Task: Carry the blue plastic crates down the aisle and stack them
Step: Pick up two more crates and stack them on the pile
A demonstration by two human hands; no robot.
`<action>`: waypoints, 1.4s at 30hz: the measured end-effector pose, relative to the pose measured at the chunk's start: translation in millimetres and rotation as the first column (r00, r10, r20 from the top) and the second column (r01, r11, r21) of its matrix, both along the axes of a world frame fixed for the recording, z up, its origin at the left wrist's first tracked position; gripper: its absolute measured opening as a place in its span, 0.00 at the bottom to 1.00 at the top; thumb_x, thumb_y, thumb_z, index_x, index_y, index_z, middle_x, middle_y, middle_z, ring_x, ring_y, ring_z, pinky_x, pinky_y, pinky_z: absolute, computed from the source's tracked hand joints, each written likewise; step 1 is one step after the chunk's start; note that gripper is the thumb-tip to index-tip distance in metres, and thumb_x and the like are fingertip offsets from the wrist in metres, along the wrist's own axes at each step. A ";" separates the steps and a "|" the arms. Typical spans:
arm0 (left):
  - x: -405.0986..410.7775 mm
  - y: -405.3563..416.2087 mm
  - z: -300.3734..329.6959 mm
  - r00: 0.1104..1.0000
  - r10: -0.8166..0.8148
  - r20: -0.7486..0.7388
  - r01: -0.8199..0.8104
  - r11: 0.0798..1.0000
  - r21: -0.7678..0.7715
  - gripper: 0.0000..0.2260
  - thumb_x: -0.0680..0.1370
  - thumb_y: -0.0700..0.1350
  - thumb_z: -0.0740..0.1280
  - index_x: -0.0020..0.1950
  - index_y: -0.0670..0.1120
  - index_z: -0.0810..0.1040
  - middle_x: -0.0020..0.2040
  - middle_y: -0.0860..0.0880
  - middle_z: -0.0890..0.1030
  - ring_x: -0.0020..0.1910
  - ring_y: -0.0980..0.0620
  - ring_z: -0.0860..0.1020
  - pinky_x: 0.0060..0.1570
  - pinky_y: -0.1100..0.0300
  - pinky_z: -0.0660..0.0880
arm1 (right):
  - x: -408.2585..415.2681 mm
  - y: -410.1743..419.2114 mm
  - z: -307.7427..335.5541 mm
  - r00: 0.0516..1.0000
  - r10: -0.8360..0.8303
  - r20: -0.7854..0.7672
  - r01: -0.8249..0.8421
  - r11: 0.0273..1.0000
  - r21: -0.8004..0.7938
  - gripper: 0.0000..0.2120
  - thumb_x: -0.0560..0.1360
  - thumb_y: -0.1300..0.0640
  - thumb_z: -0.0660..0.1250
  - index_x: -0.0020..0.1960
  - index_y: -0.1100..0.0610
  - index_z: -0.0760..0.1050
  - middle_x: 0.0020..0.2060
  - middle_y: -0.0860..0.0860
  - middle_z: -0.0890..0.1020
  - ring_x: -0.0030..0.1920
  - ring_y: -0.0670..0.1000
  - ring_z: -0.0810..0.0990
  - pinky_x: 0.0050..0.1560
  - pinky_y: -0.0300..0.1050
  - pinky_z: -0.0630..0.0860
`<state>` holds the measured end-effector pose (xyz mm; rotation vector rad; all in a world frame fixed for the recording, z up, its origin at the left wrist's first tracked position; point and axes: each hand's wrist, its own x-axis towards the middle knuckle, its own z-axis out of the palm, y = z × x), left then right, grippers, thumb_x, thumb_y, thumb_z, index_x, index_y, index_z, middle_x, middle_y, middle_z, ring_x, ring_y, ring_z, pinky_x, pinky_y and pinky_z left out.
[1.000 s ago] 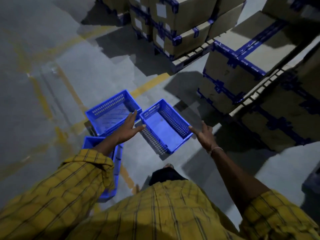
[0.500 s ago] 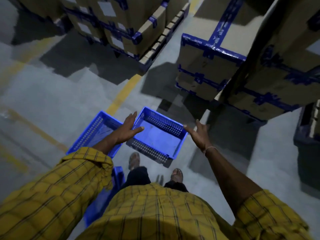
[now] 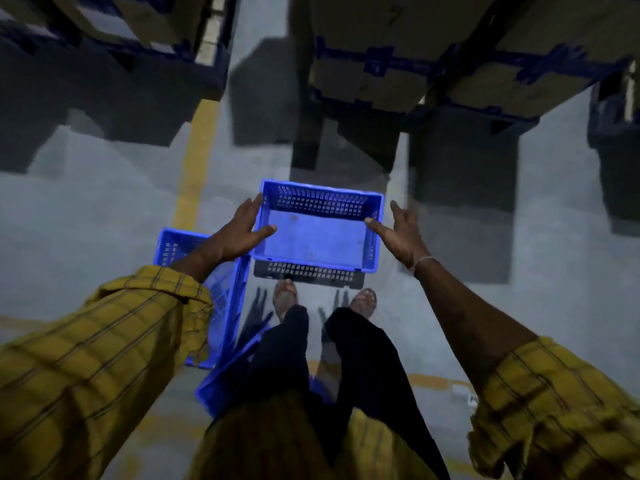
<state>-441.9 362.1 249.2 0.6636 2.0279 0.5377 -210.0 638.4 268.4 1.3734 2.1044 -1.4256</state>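
Note:
An empty blue plastic crate (image 3: 317,237) with perforated walls hangs above the grey floor, level, casting a shadow beneath it. My left hand (image 3: 239,233) clasps its left rim with the thumb inside. My right hand (image 3: 401,233) presses on its right rim, thumb hooked over the edge. A second blue crate (image 3: 173,237) rests on the floor to the left, partly hidden by my left forearm. A third blue crate (image 3: 225,382) lies by my left leg, mostly covered by my trousers.
Stacks of cardboard boxes (image 3: 381,74) with blue tape stand on pallets straight ahead, and more boxes (image 3: 138,22) stand at the far left. A yellow floor line (image 3: 194,161) runs between them. A dark bin (image 3: 616,133) stands at the right edge. My sandalled feet (image 3: 285,296) are below the crate.
I have turned right with the crate between my hands. It now sits square in front of me, and the floor crates have slid to my left and behind.

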 end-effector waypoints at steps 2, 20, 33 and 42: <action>-9.0 1.6 -43.2 1.000 -0.014 0.012 0.014 1.000 -0.013 0.37 0.81 0.57 0.63 0.82 0.52 0.44 0.83 0.49 0.45 0.81 0.51 0.42 0.78 0.51 0.48 | -4.7 -0.3 -47.4 0.999 -0.023 0.034 0.024 0.999 -0.021 0.36 0.74 0.37 0.68 0.77 0.45 0.61 0.74 0.52 0.60 0.75 0.59 0.62 0.74 0.57 0.61; -79.3 15.5 -428.5 0.993 -0.004 -0.117 -0.029 0.959 -0.283 0.39 0.81 0.51 0.66 0.82 0.55 0.42 0.80 0.34 0.38 0.76 0.29 0.58 0.73 0.46 0.62 | -1.0 57.2 -444.9 0.968 -0.090 0.236 0.093 0.996 -0.001 0.45 0.69 0.33 0.70 0.80 0.43 0.54 0.76 0.47 0.50 0.68 0.66 0.70 0.67 0.62 0.72; -96.3 33.2 -435.2 0.976 0.104 -0.191 -0.151 0.956 -0.252 0.36 0.79 0.49 0.68 0.81 0.57 0.51 0.62 0.29 0.71 0.47 0.29 0.80 0.55 0.45 0.79 | 1.4 83.8 -426.9 0.963 -0.032 0.269 -0.022 0.980 0.197 0.43 0.73 0.48 0.74 0.80 0.48 0.54 0.71 0.60 0.63 0.63 0.66 0.74 0.64 0.54 0.71; -98.9 55.0 -231.5 0.956 -0.104 -0.274 0.058 0.983 -0.173 0.37 0.78 0.42 0.64 0.82 0.57 0.49 0.57 0.34 0.72 0.46 0.33 0.79 0.45 0.47 0.77 | 32.5 96.0 -237.1 0.977 -0.019 0.211 -0.048 0.950 0.308 0.40 0.72 0.53 0.70 0.80 0.49 0.56 0.65 0.63 0.65 0.54 0.67 0.78 0.57 0.57 0.75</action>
